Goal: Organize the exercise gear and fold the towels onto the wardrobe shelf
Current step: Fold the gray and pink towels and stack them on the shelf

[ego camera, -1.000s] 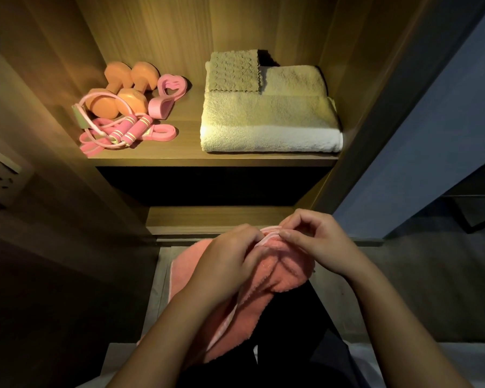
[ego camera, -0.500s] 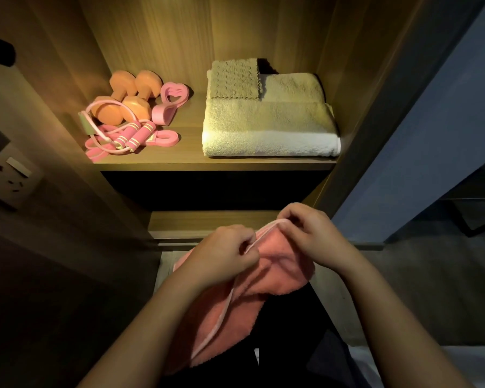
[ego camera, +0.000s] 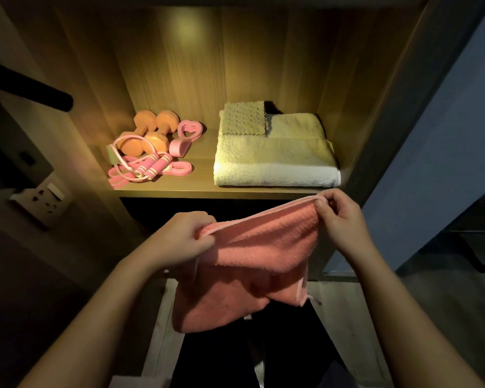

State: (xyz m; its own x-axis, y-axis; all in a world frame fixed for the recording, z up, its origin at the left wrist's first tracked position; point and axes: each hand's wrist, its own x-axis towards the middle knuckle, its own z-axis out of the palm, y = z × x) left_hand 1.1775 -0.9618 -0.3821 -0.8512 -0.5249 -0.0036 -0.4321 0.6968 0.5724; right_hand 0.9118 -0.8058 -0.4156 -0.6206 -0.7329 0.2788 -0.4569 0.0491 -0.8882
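gripping one top corner of the pink towel (ego camera: 252,264) with the left hand (ego camera: 185,239), fingers curled tight round the hem. pinching the other top corner with the right hand (ego camera: 339,219), thumb and fingertips on the edge, held a bit higher than the left. stretched between both hands and hanging below them, lower part doubled and bunched, not flat.

to do this fold well: level the hands, pull the hem taut, shake out the bunching below, then bring corner to corner with edges matched.

just beyond the right hand: wardrobe shelf (ego camera: 196,190) with a folded cream towel (ego camera: 275,161), and a small textured cloth (ego camera: 244,119) on its back part. beyond the left hand: orange dumbbells (ego camera: 151,130), pink jump rope (ego camera: 154,166), heart-shaped ring (ego camera: 189,130), grouped together.

probably best landed on the cream stack, so fold no wider than that.
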